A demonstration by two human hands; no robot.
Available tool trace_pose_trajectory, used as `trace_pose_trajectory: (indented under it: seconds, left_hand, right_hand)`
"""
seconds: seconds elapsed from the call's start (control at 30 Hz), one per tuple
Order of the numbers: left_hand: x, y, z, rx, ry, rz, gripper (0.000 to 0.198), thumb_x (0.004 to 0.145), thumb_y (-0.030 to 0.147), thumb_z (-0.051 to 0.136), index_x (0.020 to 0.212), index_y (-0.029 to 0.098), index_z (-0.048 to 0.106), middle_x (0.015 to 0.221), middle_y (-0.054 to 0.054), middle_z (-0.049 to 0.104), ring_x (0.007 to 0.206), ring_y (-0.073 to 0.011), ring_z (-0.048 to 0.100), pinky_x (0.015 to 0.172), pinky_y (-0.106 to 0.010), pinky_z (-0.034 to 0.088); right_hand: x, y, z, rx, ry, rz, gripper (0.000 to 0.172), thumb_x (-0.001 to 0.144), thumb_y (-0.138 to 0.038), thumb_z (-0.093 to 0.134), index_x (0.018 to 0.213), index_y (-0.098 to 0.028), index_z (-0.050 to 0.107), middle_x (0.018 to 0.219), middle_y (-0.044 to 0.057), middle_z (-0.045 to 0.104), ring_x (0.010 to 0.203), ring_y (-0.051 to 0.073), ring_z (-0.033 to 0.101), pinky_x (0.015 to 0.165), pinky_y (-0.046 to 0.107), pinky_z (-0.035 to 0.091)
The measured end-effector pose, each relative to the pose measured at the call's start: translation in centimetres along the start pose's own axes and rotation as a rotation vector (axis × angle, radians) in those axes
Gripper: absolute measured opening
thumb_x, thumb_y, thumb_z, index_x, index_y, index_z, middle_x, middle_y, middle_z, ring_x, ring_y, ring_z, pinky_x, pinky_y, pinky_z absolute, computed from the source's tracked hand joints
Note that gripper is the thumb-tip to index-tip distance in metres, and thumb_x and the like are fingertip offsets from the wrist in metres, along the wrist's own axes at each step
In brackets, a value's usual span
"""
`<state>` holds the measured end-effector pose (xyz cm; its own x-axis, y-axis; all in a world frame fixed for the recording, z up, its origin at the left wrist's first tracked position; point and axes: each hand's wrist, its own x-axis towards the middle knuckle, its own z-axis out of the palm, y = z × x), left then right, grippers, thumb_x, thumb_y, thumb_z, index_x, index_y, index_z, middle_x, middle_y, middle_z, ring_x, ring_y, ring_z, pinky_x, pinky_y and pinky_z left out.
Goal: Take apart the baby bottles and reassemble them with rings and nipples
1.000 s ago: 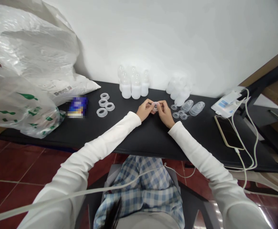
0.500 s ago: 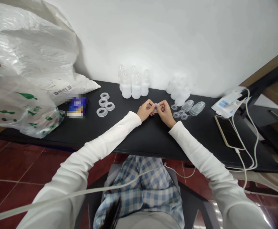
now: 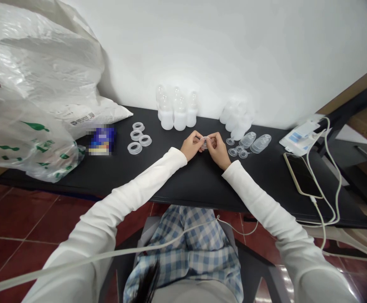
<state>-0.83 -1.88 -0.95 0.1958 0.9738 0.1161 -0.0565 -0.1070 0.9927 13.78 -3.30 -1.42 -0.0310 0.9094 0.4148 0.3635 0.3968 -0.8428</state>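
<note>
1 head-worn cam, looks fwd & down, close above L hand [image 3: 191,146], R hand [image 3: 218,150]

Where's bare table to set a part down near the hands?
Bare black tabletop lies between the clear parts, the phone and the right sleeve. Another patch sits between the clear plastic rings, the left sleeve and the blue packet. Crowded: along the wall, around the bottles and clear parts.

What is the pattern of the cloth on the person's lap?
The cloth has a blue and white check pattern, which shows best in the head view.
</note>
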Motion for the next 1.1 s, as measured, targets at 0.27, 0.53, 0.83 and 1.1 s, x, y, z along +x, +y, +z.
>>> trace_pose_trajectory:
  seconds: [0.27,0.53,0.83,1.1]
  left_hand:
    - [0.3,-0.4,0.1,-0.071,0.013,-0.007,0.021,0.081,0.014,0.075,0.086,0.017,0.054,0.065,0.006,0.065,0.058,-0.0072,0.065,0.064,-0.021,0.055]
    - [0.0,0.0,-0.2,0.065,0.016,0.046,0.019,0.082,0.006,0.068,0.084,0.019,0.055,0.063,0.007,0.062,0.055,-0.0063,0.062,0.06,-0.018,0.051]
    - [-0.4,0.6,-0.2,0.125,-0.006,0.05,0.02,0.08,0.009,0.069,0.084,0.021,0.054,0.059,0.009,0.059,0.053,-0.0076,0.059,0.056,-0.019,0.048]
    - [0.1,0.0,-0.3,0.037,0.003,0.037,0.023,0.08,0.008,0.071,0.091,0.019,0.054,0.068,0.007,0.062,0.059,-0.0081,0.063,0.065,-0.022,0.053]
  right_hand:
    - [0.0,-0.2,-0.2,0.05,-0.021,0.019,0.037,0.087,-0.058,0.064,0.098,-0.024,0.053,0.074,-0.004,0.049,0.061,0.011,0.049,0.056,0.025,0.042]
    - [0.2,0.6,0.1,0.075,0.004,-0.007,0.042,0.085,-0.063,0.065,0.092,-0.024,0.052,0.069,-0.005,0.048,0.058,0.011,0.045,0.055,0.027,0.038]
    - [-0.1,0.1,0.4,-0.01,0.048,-0.021,0.036,0.088,-0.057,0.063,0.085,-0.025,0.048,0.065,-0.006,0.041,0.054,0.011,0.037,0.051,0.027,0.033]
    - [-0.1,-0.6,-0.1,-0.068,0.019,-0.056,0.028,0.088,-0.046,0.066,0.097,-0.024,0.052,0.071,-0.005,0.049,0.056,0.011,0.042,0.056,0.028,0.036]
